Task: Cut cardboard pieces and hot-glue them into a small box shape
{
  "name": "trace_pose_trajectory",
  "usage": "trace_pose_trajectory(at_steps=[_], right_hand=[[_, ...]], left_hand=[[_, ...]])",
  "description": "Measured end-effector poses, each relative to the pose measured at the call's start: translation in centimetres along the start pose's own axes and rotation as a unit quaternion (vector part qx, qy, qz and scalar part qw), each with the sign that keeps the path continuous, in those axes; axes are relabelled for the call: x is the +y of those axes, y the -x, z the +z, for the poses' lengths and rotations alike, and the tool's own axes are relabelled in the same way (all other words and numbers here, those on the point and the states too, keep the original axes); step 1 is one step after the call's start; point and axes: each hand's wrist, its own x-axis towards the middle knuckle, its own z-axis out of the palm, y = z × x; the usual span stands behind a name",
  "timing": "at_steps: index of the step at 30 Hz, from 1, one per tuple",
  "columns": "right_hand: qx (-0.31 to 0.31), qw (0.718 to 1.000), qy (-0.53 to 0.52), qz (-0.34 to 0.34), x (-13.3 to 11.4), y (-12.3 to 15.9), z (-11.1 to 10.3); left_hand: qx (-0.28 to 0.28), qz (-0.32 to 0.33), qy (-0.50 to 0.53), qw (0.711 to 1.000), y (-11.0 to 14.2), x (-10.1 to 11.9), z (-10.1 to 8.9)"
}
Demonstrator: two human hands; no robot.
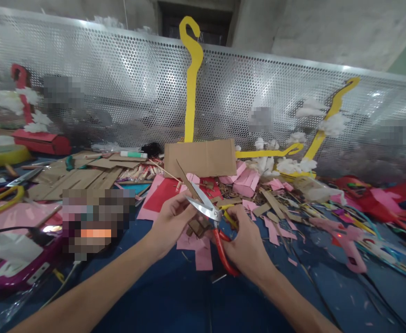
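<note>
My right hand (244,240) is closed round the red handles of a pair of scissors (208,210). Their silver blades stand apart and point up to the left, across a narrow cardboard strip (186,178). That strip is pinched in the fingers of my left hand (171,219), close to the blades. Small brown cardboard pieces (197,226) show just below the blades, between the hands; whether they are held, I cannot tell. Under them lies a pink paper piece (203,256) on the blue table (175,296).
Behind the hands stands a cardboard box (200,158) with a tall yellow hook (190,92). A pink glue gun (345,240) lies right. Cardboard sheets (81,182) and a purple tray-like object (15,273) are left. Paper and cardboard scraps (272,206) cover the right side before a perforated metal panel (133,92).
</note>
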Motion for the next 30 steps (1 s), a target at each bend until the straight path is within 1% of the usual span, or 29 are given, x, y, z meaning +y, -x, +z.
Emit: trace_pose_trajectory(at_steps=[5,9,12,15,19,22,24,27,30], right_hand=[[-0.001,1.000,0.030,-0.006,0.2,-0.1,0.1],[0.000,0.999,0.049,-0.006,0.1,-0.1,0.1],[-0.006,0.999,0.039,0.003,-0.2,-0.2,-0.1],[-0.007,0.999,0.034,0.012,-0.3,-0.4,-0.2],[-0.011,1.000,0.018,0.019,0.4,-0.5,-0.2],[0.005,1.000,0.018,0.010,1.0,-0.6,-0.2],[0.016,1.000,0.010,0.016,1.2,-0.7,-0.2],[0.018,0.999,-0.010,0.035,1.0,-1.0,-0.4],[0.016,0.999,-0.002,0.030,0.6,-1.1,-0.6]], left_hand=[[-0.003,0.000,0.012,1.000,0.1,-0.2,-0.1],[-0.005,0.008,0.000,1.000,0.0,-0.4,-0.4],[-0.005,0.017,-0.016,1.000,0.0,-0.4,-0.5],[0.002,0.012,-0.024,1.000,0.0,-0.2,-0.6],[0.005,0.013,-0.039,0.999,0.0,-0.1,-0.5],[0.000,0.008,-0.053,0.999,0.1,0.1,-0.4],[0.003,0.005,-0.057,0.998,0.0,0.3,-0.3],[0.011,0.001,-0.061,0.998,-0.1,0.5,-0.3],[0.027,0.013,-0.060,0.998,-0.3,0.5,-0.5]])
